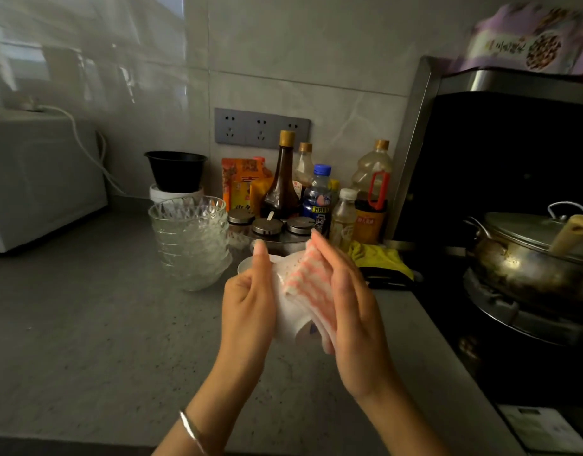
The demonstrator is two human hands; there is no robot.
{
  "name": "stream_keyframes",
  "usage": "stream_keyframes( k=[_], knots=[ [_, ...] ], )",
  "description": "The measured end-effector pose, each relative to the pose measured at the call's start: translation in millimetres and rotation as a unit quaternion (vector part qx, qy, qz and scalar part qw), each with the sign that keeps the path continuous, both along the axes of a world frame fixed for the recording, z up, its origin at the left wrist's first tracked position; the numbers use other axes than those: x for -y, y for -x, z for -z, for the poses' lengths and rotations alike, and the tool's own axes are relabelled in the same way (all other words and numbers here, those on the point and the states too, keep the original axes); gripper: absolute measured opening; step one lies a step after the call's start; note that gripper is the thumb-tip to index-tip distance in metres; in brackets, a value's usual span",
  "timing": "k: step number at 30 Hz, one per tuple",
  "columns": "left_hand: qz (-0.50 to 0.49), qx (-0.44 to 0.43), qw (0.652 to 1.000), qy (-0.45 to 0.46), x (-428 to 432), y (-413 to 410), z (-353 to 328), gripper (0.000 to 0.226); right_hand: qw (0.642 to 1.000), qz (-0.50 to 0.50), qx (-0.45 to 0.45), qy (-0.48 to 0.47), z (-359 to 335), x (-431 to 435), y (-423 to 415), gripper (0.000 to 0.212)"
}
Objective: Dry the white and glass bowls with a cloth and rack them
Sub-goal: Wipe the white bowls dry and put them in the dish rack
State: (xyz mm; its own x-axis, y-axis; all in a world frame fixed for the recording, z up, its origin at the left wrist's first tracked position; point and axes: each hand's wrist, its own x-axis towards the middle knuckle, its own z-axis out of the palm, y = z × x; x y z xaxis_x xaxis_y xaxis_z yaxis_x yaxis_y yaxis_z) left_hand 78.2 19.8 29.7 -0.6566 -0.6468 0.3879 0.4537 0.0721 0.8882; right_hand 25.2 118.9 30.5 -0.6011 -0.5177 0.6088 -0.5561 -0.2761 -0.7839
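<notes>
Now left hand grips white bowl, flat right hand pressing cloth against it

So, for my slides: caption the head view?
Left hand holds a white bowl while the right hand presses a pink-striped cloth to it, beside stacked glass bowls.

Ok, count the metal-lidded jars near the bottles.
3, in a row before the bottles: left jar, middle jar, right jar just beyond the right hand. More may hide behind it.
</notes>
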Motion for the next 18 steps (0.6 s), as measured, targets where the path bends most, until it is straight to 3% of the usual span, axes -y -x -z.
stream_keyframes(
  k=[3, 6, 12, 14, 15, 18],
  knots=[
    [-0.050, -0.026, 0.998, 0.003, -10, 3, -1, 0.076, 0.989, 0.122, -0.083, -0.004, 0, 6, -3, 0.048],
    [-0.078, -0.037, 0.996, 0.006, -11, 5, 1, 0.063, 0.940, 0.230, -0.248, -0.052, 8, 7, -7, 0.050],
    [-0.046, -0.026, 0.998, 0.029, -15, 2, 6, 0.055, 0.883, 0.251, -0.386, -0.088, 15, 3, -13, 0.043],
    [-0.053, -0.019, 0.997, 0.061, -18, 1, 7, 0.062, 0.893, 0.242, -0.371, -0.081, 5, 4, -6, 0.040],
    [-0.063, -0.017, 0.995, 0.069, -17, 1, 6, 0.070, 0.914, 0.223, -0.334, -0.066, 3, 4, -1, 0.039],
    [-0.093, -0.020, 0.995, 0.021, -14, 0, 3, 0.073, 0.981, 0.137, -0.139, 0.001, 4, 3, 4, 0.040]
  ],
)
